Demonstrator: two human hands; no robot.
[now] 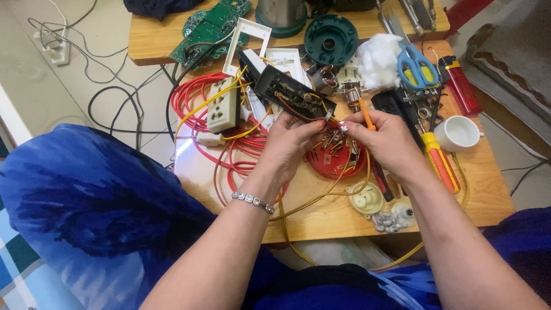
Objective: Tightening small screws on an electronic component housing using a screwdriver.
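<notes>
Head view, looking down on a small wooden table (338,215) strewn with electrical parts. Left hand (293,143), with a beaded silver bracelet (252,201) at the wrist, fingers curled around the near end of an open black plastic socket housing (287,95) with bare metal contacts and thin wires inside; housing raised above the table just left of centre, tilted, far end pointing up and left. Right hand (381,140) closed around the orange handle of a small screwdriver (367,120), tip directed at the near end of the housing, close to the left fingertips. Directly beneath both hands, a round red plastic lid (338,155) filled with loose metal screws and contacts. Left of the housing, a beige multi-outlet socket block (224,106) lying on a coil of red cable (198,115), with thin yellow wire (321,198) trailing across the tabletop. Right of the hands, a larger screwdriver with a yellow and orange handle (441,161), a white ceramic cup (457,133), a red cigarette lighter (461,86), blue-handled scissors (417,66) and a wad of white cotton wool (379,60). At the far edge, a green circuit board (215,26) and a round dark teal plastic base (331,39). In the foreground, blue patterned clothing (97,201) over the lap.
</notes>
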